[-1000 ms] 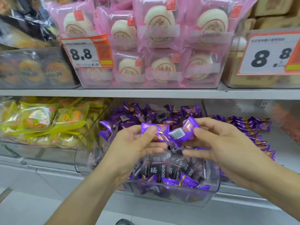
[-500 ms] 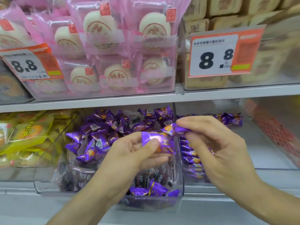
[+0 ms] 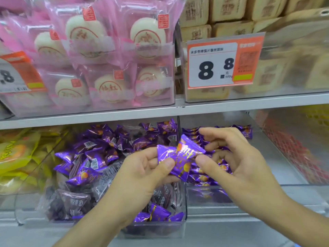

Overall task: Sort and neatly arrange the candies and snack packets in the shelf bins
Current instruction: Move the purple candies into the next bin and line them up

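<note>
At the centre of the view, above the lower shelf, the left hand [image 3: 142, 177] pinches a small glossy purple foil candy packet with an orange print [image 3: 179, 165] between thumb and fingers. Half a second ago the right hand [image 3: 236, 168] gripped a second purple packet [image 3: 191, 145] by its end; now that packet lies across the top of the first at about 1 o'clock, and the right thumb and fingers touch its edge, though a full grip cannot be confirmed. The two packets have been brought together, so the person is probably stacking them for tidy placing. At 8 o'clock the clear plastic bin of jumbled purple and dark packets [image 3: 185, 207] remains unsorted; at 3 o'clock the neighbouring clear bin [image 3: 288, 166] holds a neat purple row [image 3: 204, 177].
</note>
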A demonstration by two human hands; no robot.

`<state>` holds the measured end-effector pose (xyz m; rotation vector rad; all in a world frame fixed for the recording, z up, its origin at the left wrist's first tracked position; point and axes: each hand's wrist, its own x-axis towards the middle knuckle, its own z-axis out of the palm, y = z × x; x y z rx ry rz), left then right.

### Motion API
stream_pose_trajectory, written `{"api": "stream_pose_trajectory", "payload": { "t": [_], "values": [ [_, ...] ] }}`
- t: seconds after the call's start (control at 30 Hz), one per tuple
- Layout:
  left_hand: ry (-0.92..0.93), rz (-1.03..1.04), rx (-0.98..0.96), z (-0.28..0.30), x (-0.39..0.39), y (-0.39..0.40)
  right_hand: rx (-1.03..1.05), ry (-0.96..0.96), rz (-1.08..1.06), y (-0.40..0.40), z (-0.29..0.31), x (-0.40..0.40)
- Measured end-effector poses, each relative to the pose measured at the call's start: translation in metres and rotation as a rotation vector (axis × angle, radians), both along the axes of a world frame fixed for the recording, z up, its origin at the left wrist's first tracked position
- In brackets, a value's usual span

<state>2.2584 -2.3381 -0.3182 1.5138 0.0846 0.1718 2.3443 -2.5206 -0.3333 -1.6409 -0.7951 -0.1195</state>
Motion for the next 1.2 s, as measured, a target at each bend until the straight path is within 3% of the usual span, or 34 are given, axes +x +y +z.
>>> {"api": "stream_pose_trajectory", "payload": {
  "t": [0.13,0.27,0.47,0.6,1.0,1.2],
  "values": [
    [-0.025,0.000,0.097,0.002,-0.001,-0.003,0.076,0.301,0.123,-0.003,0.004,0.001],
    [-0.036,0.008,0.108,0.002,-0.001,-0.006,0.016,0.356,0.197,-0.004,0.011,-0.005],
    [0.008,0.163,-0.178,0.005,0.000,0.000,0.256,0.708,0.168,-0.004,0.019,-0.004],
    [0.057,0.221,-0.160,0.006,0.000,0.003,0.276,0.895,0.257,-0.008,0.020,-0.002],
    [0.149,0.074,-0.360,0.013,0.003,-0.009,0.069,0.678,0.202,-0.005,0.017,-0.001],
    [0.031,-0.055,-0.242,0.010,0.003,-0.012,0.036,0.666,0.260,-0.012,0.015,0.005]
  ]
}}
